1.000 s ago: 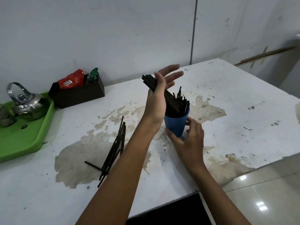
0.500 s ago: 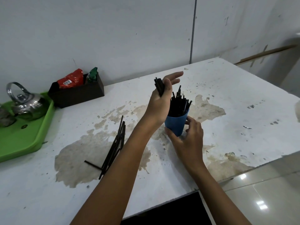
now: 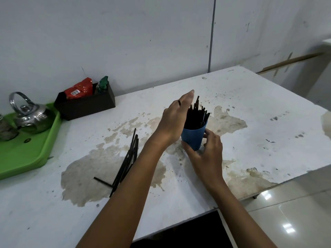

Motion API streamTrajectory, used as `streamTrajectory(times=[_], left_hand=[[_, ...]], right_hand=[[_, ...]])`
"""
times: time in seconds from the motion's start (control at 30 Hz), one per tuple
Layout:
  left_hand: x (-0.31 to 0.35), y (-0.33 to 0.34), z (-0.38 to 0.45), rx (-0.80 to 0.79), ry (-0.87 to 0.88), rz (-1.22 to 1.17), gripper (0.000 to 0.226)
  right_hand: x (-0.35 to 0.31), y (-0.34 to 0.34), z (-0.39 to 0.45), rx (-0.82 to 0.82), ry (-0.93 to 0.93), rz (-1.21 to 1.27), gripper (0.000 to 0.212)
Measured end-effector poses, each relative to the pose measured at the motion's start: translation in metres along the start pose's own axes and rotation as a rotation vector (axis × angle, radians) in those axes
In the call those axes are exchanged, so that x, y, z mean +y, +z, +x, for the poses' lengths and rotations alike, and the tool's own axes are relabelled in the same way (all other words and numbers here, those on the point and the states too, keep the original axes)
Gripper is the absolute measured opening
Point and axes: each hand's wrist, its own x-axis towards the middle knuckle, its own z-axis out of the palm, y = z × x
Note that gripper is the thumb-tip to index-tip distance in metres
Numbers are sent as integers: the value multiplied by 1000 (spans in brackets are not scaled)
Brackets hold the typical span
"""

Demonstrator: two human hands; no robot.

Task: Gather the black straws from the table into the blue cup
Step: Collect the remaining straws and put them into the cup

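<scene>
Blue cup [image 3: 194, 137] full of black straws [image 3: 196, 115], right grip [image 3: 207, 154] around it, left grip [image 3: 176, 116] flat, empty.

cup [image 3: 194, 137]: blue | straws in cup [image 3: 196, 115]: black | loose straws [image 3: 129, 158]: black | table [image 3: 250, 108]: white with brown stains | tray [image 3: 26, 154]: green | kettle [image 3: 29, 114]: shiny silver | box [image 3: 86, 104]: dark, maybe brown | packets [image 3: 79, 88]: red, green

Left hand [image 3: 176, 117] raised, fingers straight and together, pointing far-right, back of hand toward camera, forearm reaching in from near-left. Right hand [image 3: 206, 149] lower and nearer, fingers curled, gripping, forearm from near-right.
</scene>
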Motion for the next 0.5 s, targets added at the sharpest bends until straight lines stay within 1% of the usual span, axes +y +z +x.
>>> streamTrajectory(times=[0.07, 0.1, 0.13, 0.23, 0.33, 0.37, 0.43, 0.5], left_hand=[[-2, 0, -1, 18, -27, -30, 47], [-3, -1, -1, 31, -29, -31, 45], [-5, -2, 0, 44, -31, -27, 46], [-4, -6, -3, 41, -30, -39, 61], [-1, -13, -9, 77, 8, -122, 72], [-3, -17, -12, 112, 12, -129, 70], [-8, -29, -21, 187, -16, -85, 56], [-21, -47, -33, 245, -46, -25, 46]], right_hand=[[0, -1, 0, -5, 3, 3, 68], [0, -1, 0, -9, 4, 6, 68], [0, -2, 0, -12, 5, 8, 67], [-1, -3, -1, -16, 19, 21, 68], [-2, -7, -4, -1, 25, 61, 63], [-2, -10, -6, 4, 24, 72, 60], [-5, -18, -13, 12, 28, 99, 53], [-10, -22, -21, 9, -13, 111, 45]])
